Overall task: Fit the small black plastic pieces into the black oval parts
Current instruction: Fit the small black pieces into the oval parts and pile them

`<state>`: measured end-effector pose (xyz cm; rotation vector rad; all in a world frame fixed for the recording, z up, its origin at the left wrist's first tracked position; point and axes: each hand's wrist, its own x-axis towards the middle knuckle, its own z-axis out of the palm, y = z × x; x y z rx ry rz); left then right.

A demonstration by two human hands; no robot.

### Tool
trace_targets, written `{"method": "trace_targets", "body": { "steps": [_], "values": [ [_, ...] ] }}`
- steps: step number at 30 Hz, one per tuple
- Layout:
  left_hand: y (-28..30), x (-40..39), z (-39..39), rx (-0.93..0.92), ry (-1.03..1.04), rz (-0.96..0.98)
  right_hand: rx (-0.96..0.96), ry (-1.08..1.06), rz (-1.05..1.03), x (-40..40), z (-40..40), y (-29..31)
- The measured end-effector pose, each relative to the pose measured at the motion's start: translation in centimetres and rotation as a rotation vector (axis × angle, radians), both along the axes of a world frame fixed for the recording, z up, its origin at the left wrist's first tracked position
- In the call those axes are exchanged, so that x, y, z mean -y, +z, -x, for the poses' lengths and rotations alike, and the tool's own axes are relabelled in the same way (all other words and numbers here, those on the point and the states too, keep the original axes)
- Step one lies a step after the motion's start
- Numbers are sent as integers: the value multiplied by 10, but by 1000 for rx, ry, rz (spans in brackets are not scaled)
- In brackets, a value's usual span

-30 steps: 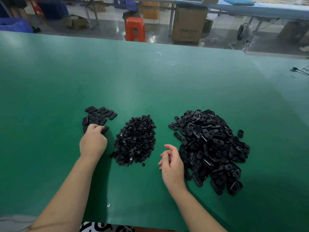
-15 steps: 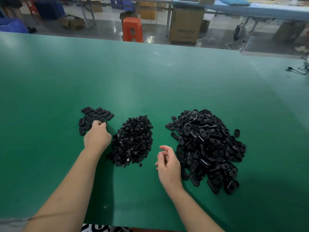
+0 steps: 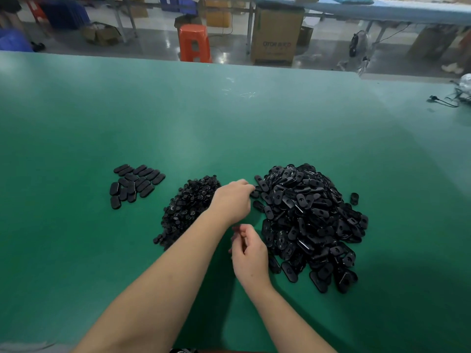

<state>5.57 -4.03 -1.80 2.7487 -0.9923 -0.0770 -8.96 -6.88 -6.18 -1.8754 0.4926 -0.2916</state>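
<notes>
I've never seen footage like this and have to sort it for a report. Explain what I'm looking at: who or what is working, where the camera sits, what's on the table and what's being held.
No machine here: a person works with two bare hands. The single picture comes from a wide-angle camera worn on the person's head, looking forward and down, so the forearms enter from the bottom edge.

On the green table lie three groups of black plastic. On the right, a big heap of oval parts. In the middle, a pile of small pieces. On the left, a neat cluster of ovals laid flat, probably the finished ones.

The left hand reaches across the small pile to the near edge of the big heap, its fingertips at an oval part; whether it grips one cannot be told. The right hand hovers beside the heap with fingers loosely curled, seemingly holding nothing.

Beyond the table are an orange stool and a cardboard box.
</notes>
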Motion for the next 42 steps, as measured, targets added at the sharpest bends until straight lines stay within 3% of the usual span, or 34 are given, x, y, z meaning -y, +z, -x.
{"method": "trace_targets", "body": {
  "steps": [11, 18, 21, 27, 29, 34, 42],
  "values": [
    [-17, 16, -2, 2, 65, -66, 22, -2, -4, 1, -1, -2],
    [-13, 13, -5, -150, 64, -37, 25, -8, 1, 0, -1, 0],
    [-10, 5, -3, -168, 110, 97, 14, -9, -13, 1, -1, 0],
    [6, -25, 5, -590, 336, 723, 23, -49, -89, 2, -3, -4],
    [8, -37, 15, -702, 345, 838, 45, -62, -127, 2, -2, -3],
    [4, -60, 40, -730, 289, 817, 91, -100, -151, 2, -2, -2],
    [-5, -71, 57, -608, 289, 732, 75, -98, -104, 3, 0, -4]
  ]
}}
